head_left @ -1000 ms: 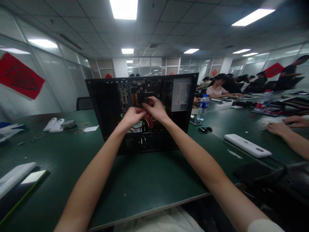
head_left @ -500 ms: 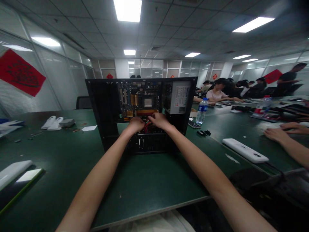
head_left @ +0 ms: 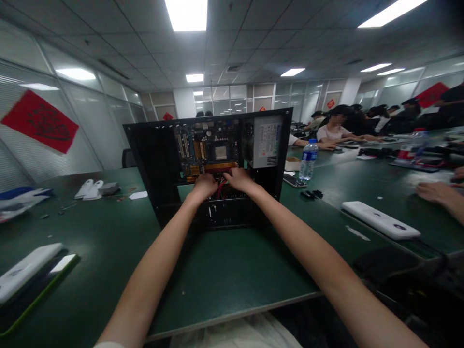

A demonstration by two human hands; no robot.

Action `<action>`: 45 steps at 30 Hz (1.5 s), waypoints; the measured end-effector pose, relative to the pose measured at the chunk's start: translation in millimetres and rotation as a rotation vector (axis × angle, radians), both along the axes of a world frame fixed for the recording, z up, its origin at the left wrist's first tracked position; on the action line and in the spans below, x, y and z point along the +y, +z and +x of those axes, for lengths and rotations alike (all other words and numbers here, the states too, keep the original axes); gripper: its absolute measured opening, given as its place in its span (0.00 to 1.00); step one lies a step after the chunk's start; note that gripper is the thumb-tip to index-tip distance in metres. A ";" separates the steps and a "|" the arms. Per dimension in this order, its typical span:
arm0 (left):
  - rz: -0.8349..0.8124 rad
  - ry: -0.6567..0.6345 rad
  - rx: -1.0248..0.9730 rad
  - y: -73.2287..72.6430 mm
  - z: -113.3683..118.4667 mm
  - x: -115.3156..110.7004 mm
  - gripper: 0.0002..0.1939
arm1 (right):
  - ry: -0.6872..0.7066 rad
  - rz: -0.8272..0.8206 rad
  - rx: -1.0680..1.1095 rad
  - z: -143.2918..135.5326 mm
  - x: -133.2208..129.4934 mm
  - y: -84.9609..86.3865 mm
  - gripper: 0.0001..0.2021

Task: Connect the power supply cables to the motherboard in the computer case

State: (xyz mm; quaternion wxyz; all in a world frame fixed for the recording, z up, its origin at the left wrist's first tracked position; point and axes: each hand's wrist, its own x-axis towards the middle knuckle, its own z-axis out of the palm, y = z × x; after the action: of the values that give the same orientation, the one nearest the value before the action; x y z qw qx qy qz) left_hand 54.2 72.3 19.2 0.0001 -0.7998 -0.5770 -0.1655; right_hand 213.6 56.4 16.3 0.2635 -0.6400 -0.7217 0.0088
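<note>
An open black computer case (head_left: 145, 181) stands on the green table in front of me, its inside facing me. The motherboard (head_left: 208, 152) is fixed in its upper middle, and a silver power supply (head_left: 267, 142) sits at the upper right. Both my hands reach inside, just below the motherboard. My left hand (head_left: 206, 184) is closed, fingertips turned inward and mostly hidden. Close beside it, my right hand (head_left: 239, 180) pinches at red cables (head_left: 221, 184) that run down between the hands. What the left fingers hold cannot be made out.
Right of the case are a water bottle (head_left: 308, 160), a phone (head_left: 294, 181), small black parts (head_left: 311, 195) and a long white device (head_left: 380, 220). A similar white device (head_left: 31, 268) lies at left beside a green-edged tablet (head_left: 47, 302). A co-worker's hand (head_left: 433, 192) rests at far right.
The view has turned slightly, and the case appears a little more tilted, its right side higher. My hands stay at the same spot by the red cables.
</note>
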 end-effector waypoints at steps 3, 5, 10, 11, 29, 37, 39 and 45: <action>-0.004 -0.021 -0.007 0.5 0.9 -0.7 0.17 | -0.024 -0.022 -0.055 -0.8 -2.7 -0.5 0.23; -0.014 -0.036 -0.012 1.0 0.0 -1.2 0.18 | -0.026 -0.048 -0.096 -1.0 -3.8 -1.0 0.24; -0.034 -0.056 -0.032 -0.6 -3.5 2.2 0.17 | 0.003 -0.138 -0.181 -1.4 -5.4 -1.0 0.22; -0.034 -0.058 -0.038 -1.6 -3.8 3.6 0.17 | 0.005 -0.153 -0.192 -1.7 -5.7 -1.0 0.22; -0.059 -0.070 -0.067 -7.6 -4.5 9.0 0.20 | 0.172 -0.453 1.177 5.6 22.1 -12.3 0.12; -0.057 -0.036 -0.043 -2.2 -1.3 2.1 0.20 | 0.043 -0.502 1.399 -1.4 26.6 -15.7 0.13; -0.065 -0.050 -0.039 0.7 -1.8 0.7 0.19 | 0.041 -0.511 1.392 -1.0 24.5 -15.4 0.13; -0.124 -0.187 -0.021 7.3 -9.8 0.5 0.17 | 0.051 -0.519 1.376 2.2 21.1 -15.8 0.13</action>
State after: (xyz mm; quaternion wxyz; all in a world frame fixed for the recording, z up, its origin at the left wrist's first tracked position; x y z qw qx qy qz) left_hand 44.4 72.8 26.5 -0.0709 -0.8467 -0.5091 -0.1374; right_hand 215.8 77.5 0.5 0.4965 -0.5144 -0.3826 0.5852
